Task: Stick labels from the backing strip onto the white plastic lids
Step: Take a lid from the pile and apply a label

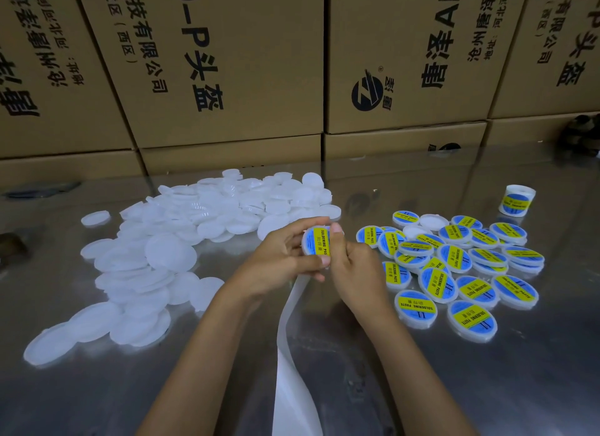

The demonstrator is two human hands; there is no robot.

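My left hand (279, 260) grips a white plastic lid (316, 241) that bears a blue and yellow label reading SOLDERING PASTE. The thumb of my right hand (355, 267) presses on the right edge of that label. An empty white backing strip (289, 354) trails down from under my hands toward the near edge. A big heap of plain white lids (181, 241) covers the table to the left. Several labelled lids (461, 267) lie in a pile to the right.
A roll of labels (517, 200) stands upright at the far right of the shiny metal table (324, 354). Stacked cardboard boxes (227, 62) form a wall along the table's far edge. A dark object (582, 130) sits at the far right corner.
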